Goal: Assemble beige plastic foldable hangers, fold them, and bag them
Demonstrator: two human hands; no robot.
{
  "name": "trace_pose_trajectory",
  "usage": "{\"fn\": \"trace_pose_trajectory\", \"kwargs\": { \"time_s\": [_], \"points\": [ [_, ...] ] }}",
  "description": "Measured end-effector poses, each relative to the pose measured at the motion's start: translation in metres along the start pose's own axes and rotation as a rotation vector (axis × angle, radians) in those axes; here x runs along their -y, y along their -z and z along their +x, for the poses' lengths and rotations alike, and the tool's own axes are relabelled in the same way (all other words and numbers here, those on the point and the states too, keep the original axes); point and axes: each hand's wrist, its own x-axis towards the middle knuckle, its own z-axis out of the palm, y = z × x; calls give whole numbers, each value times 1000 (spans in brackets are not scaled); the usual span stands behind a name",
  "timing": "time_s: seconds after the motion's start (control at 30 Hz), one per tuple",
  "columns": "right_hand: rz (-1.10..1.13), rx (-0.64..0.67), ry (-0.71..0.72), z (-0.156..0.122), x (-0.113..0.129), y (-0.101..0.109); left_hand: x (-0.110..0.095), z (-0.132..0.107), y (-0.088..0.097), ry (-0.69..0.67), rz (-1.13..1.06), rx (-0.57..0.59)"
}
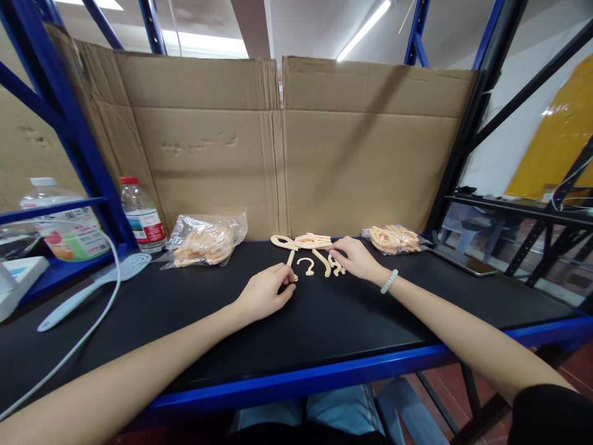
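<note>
My left hand (267, 289) is closed, thumb and fingers pinching a slim beige plastic hanger arm (291, 258) at its near end. Just right of it lies a beige hanger hook (310, 267) on the black tabletop. Another curved hanger arm (322, 262) rests between my two hands. My right hand (356, 258) reaches in from the right, fingers bent down over a small cluster of beige hanger parts (337, 267); its fingertips look closed on one, partly hidden. Behind these parts lie a looped beige piece (281, 241) and a stack of beige hanger pieces (312, 241).
Clear bags of beige parts stand at back left (204, 244) and back right (393, 238). A red-capped bottle (142, 216), a hairbrush (99, 284) and a white cable (99, 318) are left. A phone-like slab (466, 262) lies right. Cardboard (208, 148) walls the back.
</note>
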Motion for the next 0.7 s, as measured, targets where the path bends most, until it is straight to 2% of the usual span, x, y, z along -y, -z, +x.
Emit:
{"fn": "trace_pose_trajectory", "kwargs": {
  "time_s": [0.5, 0.57, 0.63, 0.7],
  "points": [
    [46, -41, -53, 0, -6, -6, 1, 3, 4, 34, 21, 39],
    [58, -45, -59, -1, -5, -5, -7, 2, 9, 28, 22, 23],
    [63, -52, -55, -1, -3, -4, -24, -9, 14, -31, 9, 21],
    [57, -60, -45, 0, -3, -2, -49, -31, 11, -172, -54, 118]
  ]
}}
